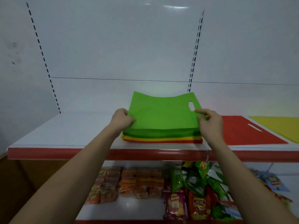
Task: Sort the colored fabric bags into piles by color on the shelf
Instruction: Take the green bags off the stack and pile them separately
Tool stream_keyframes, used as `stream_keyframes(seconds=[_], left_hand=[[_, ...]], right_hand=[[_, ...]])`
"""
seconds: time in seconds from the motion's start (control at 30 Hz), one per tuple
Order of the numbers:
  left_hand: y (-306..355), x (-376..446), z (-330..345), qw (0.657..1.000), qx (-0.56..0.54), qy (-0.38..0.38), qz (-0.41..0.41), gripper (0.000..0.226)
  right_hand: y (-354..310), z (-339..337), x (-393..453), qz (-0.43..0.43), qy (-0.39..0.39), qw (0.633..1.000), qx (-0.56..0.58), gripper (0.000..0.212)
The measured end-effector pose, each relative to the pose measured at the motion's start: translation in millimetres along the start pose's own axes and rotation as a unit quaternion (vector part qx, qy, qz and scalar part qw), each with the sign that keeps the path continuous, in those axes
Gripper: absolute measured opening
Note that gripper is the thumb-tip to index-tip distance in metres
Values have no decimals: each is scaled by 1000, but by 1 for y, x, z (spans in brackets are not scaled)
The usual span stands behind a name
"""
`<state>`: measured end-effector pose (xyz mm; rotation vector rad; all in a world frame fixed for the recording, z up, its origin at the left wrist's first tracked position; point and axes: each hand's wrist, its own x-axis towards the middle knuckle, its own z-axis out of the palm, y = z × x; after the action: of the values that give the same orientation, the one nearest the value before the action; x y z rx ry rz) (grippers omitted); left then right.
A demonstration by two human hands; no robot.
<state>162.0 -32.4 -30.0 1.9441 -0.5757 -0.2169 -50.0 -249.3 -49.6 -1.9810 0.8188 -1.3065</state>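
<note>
A green fabric bag [163, 112] with a cut-out handle is lifted off a mixed stack [161, 138] of green, yellow and red bags near the shelf's front edge. My left hand [122, 119] pinches the bag's left edge. At the bag's right edge, just below the handle hole, my right hand [210, 122] pinches it. The far edge of the bag curls upward. To the right a red bag [249, 133] lies flat on the shelf [64, 130], and a yellow bag [281, 126] lies beyond it at the frame edge.
The white shelf has a red front rail [97, 153] and a white back panel with slotted uprights. Its left half holds nothing. On the lower shelf lie orange snack packs [129, 183] and green, purple and red chip bags [197, 191].
</note>
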Motion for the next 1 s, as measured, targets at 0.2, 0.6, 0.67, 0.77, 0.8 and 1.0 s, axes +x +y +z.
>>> stream_keyframes(seconds=[0.2,0.6,0.67,0.77,0.8,1.0], left_hand=[[-1,-25,-2,975,-166,-147,2,81],[29,-122,92,956,-103,-261,84,68],[38,-137,112,950,-112,-276,94,73],[54,-156,142,941,-128,-299,98,75],[60,-163,152,938,-130,-306,101,75],[100,-229,236,923,-144,-341,107,76]], right_hand=[[-19,-49,-30,72,-47,996,15,41],[-3,-196,-130,148,40,988,-3,32],[1,-224,-138,156,51,986,-3,32],[13,-266,-147,162,56,985,-25,34],[18,-279,-150,168,53,984,-30,35],[53,-389,-169,197,80,976,-45,36]])
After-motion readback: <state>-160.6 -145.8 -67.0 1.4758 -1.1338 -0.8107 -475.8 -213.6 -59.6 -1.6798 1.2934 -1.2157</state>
